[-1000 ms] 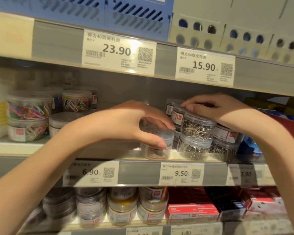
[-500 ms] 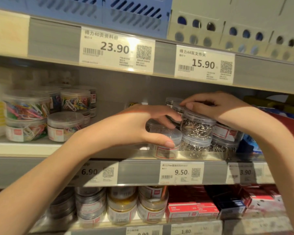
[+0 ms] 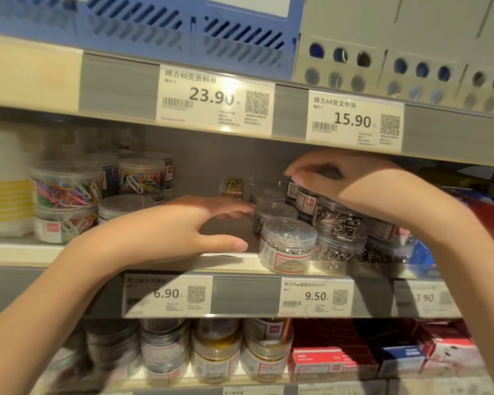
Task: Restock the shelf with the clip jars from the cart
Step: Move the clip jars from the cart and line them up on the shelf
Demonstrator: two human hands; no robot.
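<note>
Middle shelf (image 3: 69,250), centre of the frame. A clear clip jar (image 3: 287,248) of silver clips stands upright at the shelf's front edge, just above the 9.50 price tag (image 3: 315,296); its axis is vertical, lid up, and its red-bordered label faces the camera. No hand touches it.

The left hand (image 3: 183,226) reaches in from the lower left with fingers extended and relaxed, gripping nothing; the thumb lies just left of the jar, while the fingertips, blurred, reach toward a second clear jar (image 3: 271,215) directly behind the first. Whether they touch it cannot be told.

The right hand (image 3: 351,185) enters from the right, arched over a two-high stack of jars (image 3: 339,232) of dark silver clips just right of the front jar. Its fingers curl downward over the rear jars of that group; what they pinch, if anything, is hidden by the hand itself, so the grip cannot be determined.

At the left of the frame, jars of coloured clips (image 3: 66,201) stand stacked, blurred by motion. A small jar of coloured clips (image 3: 233,188) shows at the back of the shelf, partly hidden. The 3.90 tag (image 3: 423,297) at right is smeared. Jars and red boxes (image 3: 319,363) on the lower shelf are cut off at the bottom edge.
</note>
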